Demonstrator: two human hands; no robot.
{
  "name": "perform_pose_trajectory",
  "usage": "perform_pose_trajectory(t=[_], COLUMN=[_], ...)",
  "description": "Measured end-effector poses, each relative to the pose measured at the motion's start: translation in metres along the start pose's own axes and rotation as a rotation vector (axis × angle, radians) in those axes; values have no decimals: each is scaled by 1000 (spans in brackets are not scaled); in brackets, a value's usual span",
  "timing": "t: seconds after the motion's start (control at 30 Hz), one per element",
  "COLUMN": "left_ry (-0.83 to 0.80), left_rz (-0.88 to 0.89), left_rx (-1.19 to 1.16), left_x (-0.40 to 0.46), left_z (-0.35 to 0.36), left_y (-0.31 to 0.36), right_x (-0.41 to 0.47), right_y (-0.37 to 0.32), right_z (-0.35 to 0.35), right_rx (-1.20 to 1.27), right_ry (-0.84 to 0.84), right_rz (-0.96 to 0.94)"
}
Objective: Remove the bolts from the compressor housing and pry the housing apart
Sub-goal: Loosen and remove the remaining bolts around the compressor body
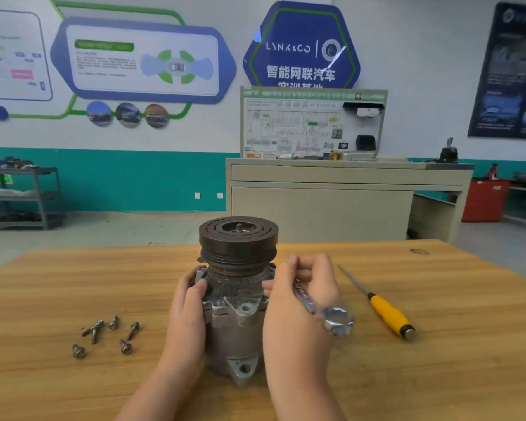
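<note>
The compressor housing (236, 323) stands upright on the wooden counter (438, 375). The left hand (187, 311) grips its side – the right hand (301, 299) holds a wrench (322, 308) beside it. Loose bolts (110, 334) lie left, a yellow-handled screwdriver (383, 308) right – the dark pulley (238, 241) sits on top.

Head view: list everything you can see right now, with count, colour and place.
compressor: one, grey housing with dark pulley on top, upright at table centre
bolts: six, silver, loose on the table left of the compressor
wrench: one, silver, in the right hand
screwdriver: one, yellow handle, on the table at right
table: one, light wood
left hand: grip on the compressor's left side
right hand: grip on the wrench, against the compressor's right side
</note>
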State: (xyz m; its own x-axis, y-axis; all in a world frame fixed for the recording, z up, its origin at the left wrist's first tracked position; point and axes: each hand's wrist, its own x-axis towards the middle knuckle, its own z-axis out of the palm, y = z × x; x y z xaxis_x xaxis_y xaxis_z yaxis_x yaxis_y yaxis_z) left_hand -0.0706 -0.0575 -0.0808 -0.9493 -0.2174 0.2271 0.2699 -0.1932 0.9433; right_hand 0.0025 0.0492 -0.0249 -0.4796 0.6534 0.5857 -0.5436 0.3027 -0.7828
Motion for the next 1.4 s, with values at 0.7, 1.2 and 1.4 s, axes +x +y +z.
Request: perform_pose_trajectory(t=[0.7,1.2,1.4], left_ry=[-29,-55,-56], left_rz=[-24,-39,-24], left_rx=[-48,-2,14], left_x=[11,8,8], left_z=[-2,-7,-7], left_y=[-7,-6,-5], right_x=[95,54,49], right_y=[68,48,56], right_z=[2,-29,-27], right_rx=[1041,367,285], right_ry=[-281,-239,-282], right_rz=[957,-322,-481])
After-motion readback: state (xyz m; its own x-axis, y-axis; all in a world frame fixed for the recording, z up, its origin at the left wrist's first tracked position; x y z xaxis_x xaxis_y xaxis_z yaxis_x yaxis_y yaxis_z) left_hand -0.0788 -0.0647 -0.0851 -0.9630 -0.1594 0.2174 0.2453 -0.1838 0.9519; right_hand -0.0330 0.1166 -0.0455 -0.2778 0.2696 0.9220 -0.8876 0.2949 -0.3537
